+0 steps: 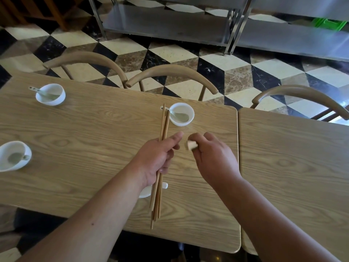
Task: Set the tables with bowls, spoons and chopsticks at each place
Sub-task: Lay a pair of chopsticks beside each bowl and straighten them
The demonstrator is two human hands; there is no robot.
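Clutching a bundle of chopsticks (160,163) in the left hand (156,157), grip closed around them; pinching a small pale block (191,145) in the right hand (211,157). Just beyond at 12 o'clock, bowl (181,114) with spoon (179,116) on the tabletop (94,129).

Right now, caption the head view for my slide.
Left hand holds chopsticks beside a bowl; right hand pinches a small block.
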